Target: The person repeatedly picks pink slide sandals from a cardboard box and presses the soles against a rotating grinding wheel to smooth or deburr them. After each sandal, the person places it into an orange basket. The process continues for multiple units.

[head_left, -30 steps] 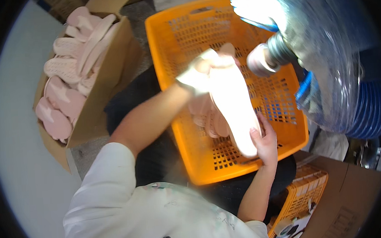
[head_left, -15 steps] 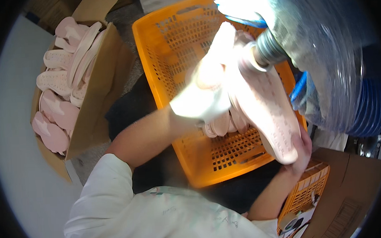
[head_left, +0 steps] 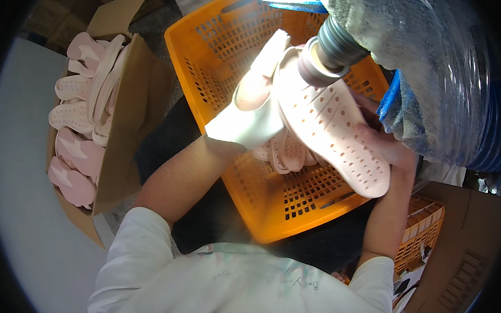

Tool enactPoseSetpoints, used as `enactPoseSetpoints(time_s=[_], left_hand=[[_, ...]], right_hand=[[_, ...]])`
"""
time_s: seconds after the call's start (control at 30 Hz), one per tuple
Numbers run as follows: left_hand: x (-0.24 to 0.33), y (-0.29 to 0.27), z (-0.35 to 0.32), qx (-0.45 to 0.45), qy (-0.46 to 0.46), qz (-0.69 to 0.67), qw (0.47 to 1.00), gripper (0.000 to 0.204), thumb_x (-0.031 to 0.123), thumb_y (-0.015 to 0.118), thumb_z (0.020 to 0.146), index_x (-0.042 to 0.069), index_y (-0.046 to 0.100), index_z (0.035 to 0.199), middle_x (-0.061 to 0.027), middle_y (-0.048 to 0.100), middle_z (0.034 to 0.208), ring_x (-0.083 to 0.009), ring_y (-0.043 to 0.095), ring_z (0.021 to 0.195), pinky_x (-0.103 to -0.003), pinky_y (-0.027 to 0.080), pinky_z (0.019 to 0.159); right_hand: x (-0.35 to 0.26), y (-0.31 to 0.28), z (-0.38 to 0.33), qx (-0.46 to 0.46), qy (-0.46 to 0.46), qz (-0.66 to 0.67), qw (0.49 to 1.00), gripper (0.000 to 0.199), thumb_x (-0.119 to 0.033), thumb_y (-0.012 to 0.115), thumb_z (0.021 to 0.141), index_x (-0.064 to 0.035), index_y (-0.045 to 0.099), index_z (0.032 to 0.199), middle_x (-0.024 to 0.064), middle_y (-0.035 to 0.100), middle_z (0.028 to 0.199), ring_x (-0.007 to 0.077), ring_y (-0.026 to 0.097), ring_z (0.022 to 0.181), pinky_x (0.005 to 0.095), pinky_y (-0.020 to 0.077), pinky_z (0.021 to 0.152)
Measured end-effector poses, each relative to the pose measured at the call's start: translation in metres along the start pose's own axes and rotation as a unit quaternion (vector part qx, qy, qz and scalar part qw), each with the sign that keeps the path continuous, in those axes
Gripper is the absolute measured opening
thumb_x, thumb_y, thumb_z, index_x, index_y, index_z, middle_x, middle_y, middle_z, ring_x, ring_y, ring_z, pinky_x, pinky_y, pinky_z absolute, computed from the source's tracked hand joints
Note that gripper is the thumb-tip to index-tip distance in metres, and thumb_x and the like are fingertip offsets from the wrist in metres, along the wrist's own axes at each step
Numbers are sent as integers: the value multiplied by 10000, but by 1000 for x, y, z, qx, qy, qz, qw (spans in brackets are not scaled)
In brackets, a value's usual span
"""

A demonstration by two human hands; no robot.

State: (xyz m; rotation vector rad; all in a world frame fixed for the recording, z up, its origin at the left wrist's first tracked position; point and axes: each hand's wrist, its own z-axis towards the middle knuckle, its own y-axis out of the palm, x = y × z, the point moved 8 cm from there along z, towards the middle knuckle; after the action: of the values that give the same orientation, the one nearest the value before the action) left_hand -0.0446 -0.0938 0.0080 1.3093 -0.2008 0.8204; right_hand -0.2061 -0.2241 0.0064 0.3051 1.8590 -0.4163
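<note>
A pale pink slipper with rows of small holes is held slanted over the orange crate. My right hand grips its right edge, fingers partly hidden behind it. My left hand, with a white band around the wrist, is closed at the slipper's upper left edge; glare washes out its fingertips. A ribbed metal nozzle hangs over the slipper's upper end, covering part of it. Several more pink slippers lie in the orange crate below my hands.
On the left, a cardboard box is filled with pink slippers. Grey cloth and clear plastic wrap surround the nozzle at upper right, near a blue hose. A second orange basket and a brown carton stand at lower right.
The slipper has turned, so its holed face now shows plainly. My right hand has moved up along its edge, and my left hand has shifted slightly left.
</note>
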Motion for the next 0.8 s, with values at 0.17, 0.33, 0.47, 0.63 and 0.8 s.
enactPoseSetpoints(time_s=[0.17,0.33,0.47,0.63,0.8], left_hand=[[1,7,-3,43,54,-52,996,507,400,420,1111,-11,533,1386,-171,644,1280,-257,655,1151,-420,521,1039],[1,22,-5,-1,23,-194,981,499,412,411,1115,3,567,1355,-149,654,1279,-248,640,1170,-422,497,1063],[-1,18,-3,17,-26,-114,993,411,354,504,1091,50,535,1364,-97,603,1317,-197,582,1216,-390,457,1094],[-3,10,3,33,-19,-61,997,440,364,531,1068,45,513,1371,-119,599,1313,-213,606,1175,-388,479,1064],[-9,14,7,-3,-32,-88,996,577,432,567,1020,31,464,1423,-156,594,1327,-245,618,1180,-406,494,1059]], right_hand=[[-49,-8,2,-3,-97,-67,993,734,-146,755,854,40,463,1502,154,658,1299,177,625,1138,298,464,1015],[-54,-12,9,20,-115,-102,988,710,-115,735,856,35,474,1500,144,657,1305,169,622,1132,300,466,1008],[-32,-20,7,32,-75,-121,989,693,-91,719,858,31,482,1498,136,656,1309,162,620,1127,301,467,1002],[14,-24,-2,46,-13,-100,994,674,-60,699,860,27,493,1496,125,655,1314,154,617,1120,303,470,995],[40,-37,-4,68,36,-137,987,657,-30,679,863,22,503,1494,115,653,1320,145,614,1114,305,472,988]])
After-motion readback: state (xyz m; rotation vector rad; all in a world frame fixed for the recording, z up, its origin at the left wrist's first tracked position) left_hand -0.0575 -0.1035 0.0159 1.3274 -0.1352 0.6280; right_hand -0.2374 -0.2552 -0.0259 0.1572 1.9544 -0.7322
